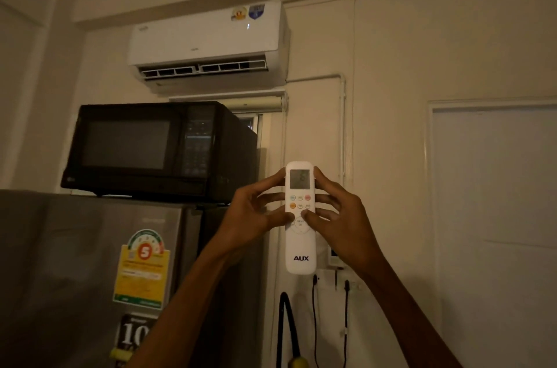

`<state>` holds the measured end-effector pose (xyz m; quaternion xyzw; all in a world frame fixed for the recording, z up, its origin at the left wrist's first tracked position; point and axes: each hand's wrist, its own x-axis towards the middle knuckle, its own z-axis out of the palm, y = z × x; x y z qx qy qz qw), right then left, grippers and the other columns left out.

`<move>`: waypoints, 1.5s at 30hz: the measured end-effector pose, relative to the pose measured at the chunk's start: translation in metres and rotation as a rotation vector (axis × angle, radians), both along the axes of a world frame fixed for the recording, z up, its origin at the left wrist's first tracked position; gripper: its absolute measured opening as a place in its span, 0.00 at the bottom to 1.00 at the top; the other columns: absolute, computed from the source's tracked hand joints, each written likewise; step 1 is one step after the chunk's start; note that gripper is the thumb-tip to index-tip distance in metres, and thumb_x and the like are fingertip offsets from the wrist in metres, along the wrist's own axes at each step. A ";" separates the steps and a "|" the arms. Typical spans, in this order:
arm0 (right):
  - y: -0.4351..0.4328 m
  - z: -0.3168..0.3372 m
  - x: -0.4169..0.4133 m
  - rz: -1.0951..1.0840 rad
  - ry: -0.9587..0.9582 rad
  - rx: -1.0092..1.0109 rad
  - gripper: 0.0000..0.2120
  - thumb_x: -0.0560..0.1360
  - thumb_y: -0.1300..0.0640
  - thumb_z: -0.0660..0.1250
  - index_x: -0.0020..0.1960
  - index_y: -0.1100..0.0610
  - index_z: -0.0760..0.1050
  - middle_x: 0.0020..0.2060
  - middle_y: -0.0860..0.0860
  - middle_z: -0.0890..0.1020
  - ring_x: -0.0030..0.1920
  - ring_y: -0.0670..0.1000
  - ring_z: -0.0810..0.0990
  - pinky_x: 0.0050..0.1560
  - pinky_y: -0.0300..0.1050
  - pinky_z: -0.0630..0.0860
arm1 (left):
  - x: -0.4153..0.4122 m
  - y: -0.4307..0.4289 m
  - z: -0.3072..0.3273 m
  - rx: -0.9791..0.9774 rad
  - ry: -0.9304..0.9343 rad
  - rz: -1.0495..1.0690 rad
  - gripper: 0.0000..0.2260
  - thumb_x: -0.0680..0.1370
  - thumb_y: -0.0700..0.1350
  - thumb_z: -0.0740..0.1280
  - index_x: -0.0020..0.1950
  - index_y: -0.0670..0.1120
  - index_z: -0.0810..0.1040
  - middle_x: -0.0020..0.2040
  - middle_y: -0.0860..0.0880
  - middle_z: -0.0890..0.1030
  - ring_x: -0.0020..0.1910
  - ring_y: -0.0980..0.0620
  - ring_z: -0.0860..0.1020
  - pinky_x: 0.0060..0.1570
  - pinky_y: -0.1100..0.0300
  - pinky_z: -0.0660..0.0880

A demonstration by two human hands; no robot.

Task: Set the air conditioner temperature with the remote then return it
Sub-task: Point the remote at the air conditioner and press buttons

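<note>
1. The white remote stands upright between both hands, its screen end up and the AUX lettering near its lower end, below the fingers.
2. The left hand grips the remote's left edge; its fingers wrap behind the body up beside the screen, and its thumb lies on the front at the round button pad.
3. The right hand clamps the right edge the same way, fingers behind and the thumb tip touching the button pad just beside the left thumb.
4. The small screen sits above both thumbs, showing a faint digit that is too blurred to read surely.
5. Behind and below the right hand's fingers, dark cables hang down the wall.
6. Left of the left hand's fingers stands a grey refrigerator with a yellow energy label.
7. A black microwave rests on top of the refrigerator, up and left of the fingers.
8. Farthest, high above the fingers on the wall, hangs the white air conditioner, its lower flap open.
</note>
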<state>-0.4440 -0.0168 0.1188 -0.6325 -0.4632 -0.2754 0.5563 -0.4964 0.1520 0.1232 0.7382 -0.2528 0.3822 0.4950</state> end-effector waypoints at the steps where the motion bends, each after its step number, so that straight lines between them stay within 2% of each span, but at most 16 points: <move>1: 0.004 -0.001 -0.009 -0.004 -0.003 -0.003 0.33 0.70 0.63 0.70 0.70 0.48 0.62 0.58 0.48 0.76 0.55 0.43 0.79 0.45 0.30 0.78 | -0.009 0.005 -0.002 0.000 0.000 -0.004 0.33 0.69 0.32 0.72 0.69 0.54 0.69 0.62 0.57 0.77 0.56 0.63 0.78 0.44 0.71 0.78; 5: 0.017 -0.003 -0.042 -0.006 0.009 -0.006 0.32 0.70 0.62 0.70 0.70 0.47 0.62 0.58 0.46 0.76 0.53 0.41 0.79 0.43 0.29 0.77 | -0.038 0.020 -0.002 0.022 -0.018 -0.003 0.32 0.69 0.34 0.73 0.68 0.56 0.69 0.62 0.56 0.78 0.58 0.60 0.79 0.49 0.65 0.79; 9: 0.023 0.003 -0.068 -0.007 0.007 -0.014 0.33 0.70 0.62 0.71 0.71 0.48 0.62 0.59 0.46 0.76 0.56 0.45 0.79 0.47 0.33 0.78 | -0.062 0.031 0.003 0.028 -0.009 -0.031 0.32 0.69 0.33 0.73 0.69 0.52 0.69 0.65 0.50 0.77 0.61 0.54 0.78 0.48 0.66 0.79; 14: 0.031 0.006 -0.091 -0.012 -0.004 0.002 0.33 0.70 0.63 0.70 0.71 0.48 0.62 0.60 0.47 0.76 0.57 0.46 0.79 0.48 0.35 0.79 | -0.082 0.038 0.009 0.023 -0.016 -0.038 0.33 0.69 0.32 0.73 0.69 0.52 0.69 0.65 0.51 0.76 0.59 0.55 0.78 0.44 0.69 0.78; 19: 0.039 0.008 -0.107 -0.016 -0.011 0.005 0.32 0.71 0.63 0.70 0.70 0.48 0.62 0.61 0.49 0.76 0.58 0.48 0.79 0.51 0.39 0.79 | -0.097 0.044 0.007 0.000 -0.002 -0.040 0.33 0.68 0.32 0.73 0.70 0.52 0.69 0.66 0.50 0.76 0.61 0.53 0.78 0.47 0.66 0.80; 27: 0.044 0.006 -0.121 -0.030 -0.031 -0.012 0.31 0.71 0.61 0.70 0.68 0.43 0.61 0.60 0.46 0.75 0.54 0.44 0.79 0.46 0.32 0.79 | -0.115 0.044 0.008 -0.027 0.013 -0.031 0.32 0.69 0.31 0.72 0.67 0.56 0.70 0.66 0.50 0.76 0.62 0.50 0.77 0.51 0.58 0.81; 29: 0.043 0.005 -0.122 -0.047 -0.043 -0.037 0.32 0.71 0.60 0.70 0.68 0.43 0.60 0.60 0.47 0.76 0.53 0.47 0.81 0.48 0.39 0.81 | -0.117 0.042 0.005 -0.031 0.014 -0.010 0.31 0.69 0.32 0.73 0.67 0.55 0.70 0.64 0.50 0.78 0.60 0.51 0.78 0.48 0.61 0.81; 31: 0.043 0.006 -0.123 -0.060 -0.043 -0.056 0.32 0.71 0.60 0.70 0.69 0.43 0.59 0.61 0.47 0.76 0.54 0.49 0.81 0.50 0.46 0.81 | -0.117 0.040 0.002 -0.037 0.004 0.014 0.30 0.69 0.33 0.73 0.67 0.52 0.71 0.64 0.50 0.78 0.60 0.51 0.79 0.51 0.57 0.81; 32: 0.042 0.006 -0.123 -0.062 -0.043 -0.061 0.33 0.71 0.60 0.70 0.70 0.44 0.59 0.60 0.45 0.75 0.54 0.48 0.80 0.51 0.47 0.81 | -0.116 0.040 0.001 -0.040 -0.003 0.025 0.30 0.69 0.34 0.73 0.68 0.52 0.72 0.64 0.51 0.78 0.61 0.51 0.78 0.54 0.54 0.80; 34: 0.042 0.005 -0.123 -0.062 -0.053 -0.063 0.32 0.72 0.60 0.69 0.70 0.45 0.60 0.59 0.43 0.73 0.54 0.46 0.79 0.50 0.42 0.80 | -0.115 0.040 0.000 -0.034 -0.011 0.038 0.30 0.69 0.34 0.73 0.67 0.52 0.72 0.65 0.52 0.78 0.61 0.52 0.77 0.54 0.55 0.79; 37: 0.042 0.003 -0.123 -0.071 -0.069 -0.060 0.30 0.73 0.60 0.68 0.71 0.47 0.60 0.58 0.42 0.72 0.51 0.41 0.77 0.43 0.31 0.78 | -0.115 0.040 0.001 -0.021 -0.005 0.044 0.29 0.69 0.34 0.73 0.67 0.52 0.71 0.65 0.52 0.78 0.60 0.55 0.77 0.45 0.67 0.79; 39: 0.043 0.004 -0.123 -0.087 -0.077 -0.056 0.30 0.73 0.60 0.68 0.71 0.48 0.60 0.57 0.42 0.72 0.49 0.40 0.77 0.40 0.27 0.77 | -0.113 0.039 0.002 -0.017 0.001 0.050 0.29 0.69 0.34 0.73 0.67 0.52 0.71 0.64 0.52 0.78 0.59 0.56 0.78 0.43 0.69 0.79; 43: 0.044 0.006 -0.121 -0.103 -0.088 -0.026 0.30 0.72 0.60 0.68 0.69 0.46 0.60 0.56 0.44 0.72 0.51 0.44 0.78 0.40 0.28 0.77 | -0.108 0.040 0.003 -0.058 0.008 0.036 0.29 0.69 0.33 0.73 0.67 0.51 0.71 0.62 0.49 0.79 0.59 0.52 0.79 0.54 0.55 0.80; 45: 0.045 0.006 -0.120 -0.103 -0.088 -0.002 0.31 0.72 0.61 0.68 0.70 0.46 0.60 0.56 0.45 0.73 0.51 0.46 0.78 0.40 0.30 0.78 | -0.106 0.041 0.005 -0.081 0.006 0.021 0.30 0.69 0.32 0.72 0.67 0.51 0.71 0.62 0.48 0.79 0.60 0.50 0.79 0.53 0.55 0.80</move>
